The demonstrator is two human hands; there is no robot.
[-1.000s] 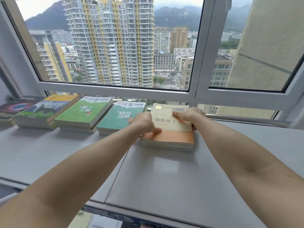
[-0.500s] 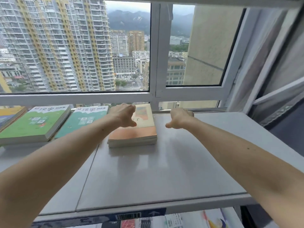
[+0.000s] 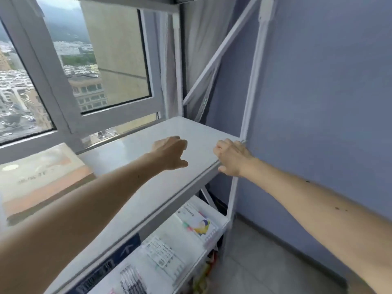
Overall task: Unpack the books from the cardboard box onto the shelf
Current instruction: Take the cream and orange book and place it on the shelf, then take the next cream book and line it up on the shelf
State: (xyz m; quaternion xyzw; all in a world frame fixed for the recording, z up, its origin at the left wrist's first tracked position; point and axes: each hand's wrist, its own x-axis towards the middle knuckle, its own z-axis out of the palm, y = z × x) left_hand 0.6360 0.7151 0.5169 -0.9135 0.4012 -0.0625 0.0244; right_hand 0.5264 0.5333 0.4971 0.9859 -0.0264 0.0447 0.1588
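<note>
A cream and orange book [image 3: 40, 179] lies flat at the left on the white shelf [image 3: 148, 187] by the window. My left hand [image 3: 170, 152] hovers over the bare right part of the shelf, fingers loosely curled, holding nothing. My right hand [image 3: 231, 159] is at the shelf's right front corner, fingers loosely curled and empty. Both hands are well clear of the book. No cardboard box is in view.
A lower shelf [image 3: 220, 217] holds booklets and papers [image 3: 180, 236]. The white shelf frame post [image 3: 252, 85] rises at the right against a blue wall [image 3: 328, 102]. A window [image 3: 95, 71] stands behind the shelf. Grey tiled floor [image 3: 254, 262] lies at the lower right.
Both hands have let go of the cream and orange book and drawn away to the right. My view has swung right, so the other books on the shelf have left the frame.
</note>
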